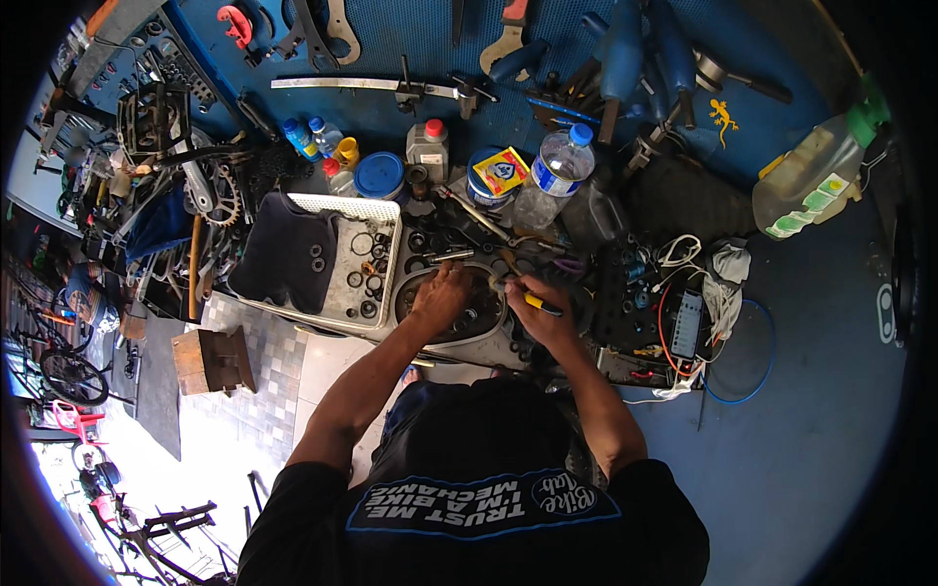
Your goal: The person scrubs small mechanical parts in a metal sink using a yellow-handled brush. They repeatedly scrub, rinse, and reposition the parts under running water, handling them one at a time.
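Observation:
My left hand (443, 301) is over an oval metal tray (403, 305) of small dark parts, its fingers bent together at the far side; what they hold, if anything, is hidden. A silver cylindrical piece (452, 256) lies just beyond those fingertips. Closed around a tool with a yellow-and-black handle (542, 305), my right hand (547, 322) is at the tray's right side. The tool's working end cannot be made out. Left of the tray, a white plastic basket (393, 230) contains a dark cloth (285, 249) and several rings (362, 243).
Behind the tray stand a blue-lidded tub (379, 176), a grey bottle with a red cap (428, 151) and a clear bottle (562, 176). Tools hang on the blue wall panel (420, 39). To the right are a power strip (687, 324) and cables; bicycle parts (210, 190) crowd the left.

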### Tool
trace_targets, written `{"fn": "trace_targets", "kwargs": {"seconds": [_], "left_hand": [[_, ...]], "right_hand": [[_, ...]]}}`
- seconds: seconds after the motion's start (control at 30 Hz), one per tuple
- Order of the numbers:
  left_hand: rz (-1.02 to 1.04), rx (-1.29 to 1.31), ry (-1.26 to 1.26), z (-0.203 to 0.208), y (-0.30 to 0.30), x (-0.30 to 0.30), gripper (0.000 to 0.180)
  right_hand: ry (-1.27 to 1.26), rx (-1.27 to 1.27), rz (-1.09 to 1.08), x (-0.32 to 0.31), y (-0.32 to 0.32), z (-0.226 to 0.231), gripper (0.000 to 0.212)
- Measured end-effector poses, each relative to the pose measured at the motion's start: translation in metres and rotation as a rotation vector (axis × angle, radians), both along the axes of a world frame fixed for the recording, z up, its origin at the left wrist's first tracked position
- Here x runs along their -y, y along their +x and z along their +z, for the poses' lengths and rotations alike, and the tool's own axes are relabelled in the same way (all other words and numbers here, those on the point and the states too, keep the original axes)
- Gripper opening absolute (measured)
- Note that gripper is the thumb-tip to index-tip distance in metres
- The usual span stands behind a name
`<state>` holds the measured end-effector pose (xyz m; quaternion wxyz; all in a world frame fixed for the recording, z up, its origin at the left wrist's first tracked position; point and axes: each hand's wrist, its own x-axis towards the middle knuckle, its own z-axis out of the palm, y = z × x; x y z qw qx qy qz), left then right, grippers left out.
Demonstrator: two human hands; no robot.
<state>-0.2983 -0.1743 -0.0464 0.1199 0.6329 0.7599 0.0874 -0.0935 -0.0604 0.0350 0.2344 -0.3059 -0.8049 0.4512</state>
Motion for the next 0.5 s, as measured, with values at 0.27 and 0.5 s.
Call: {"fn": "trace_targets", "kwargs": {"seconds": [0.27,0.5], "left_hand": [[0.058,0.021,0.055,0.003,-0.003,0.008,0.038],[0.107,0.091,0.182,-0.010,-0.016,0.017,0.033]], "right_hand": [[0.217,-0.018,0.215,-0.003,-0.007,-0.030,0.019],[0.553,0.197,0.482,0.008,-0.017,-0.037,0.025]]}}
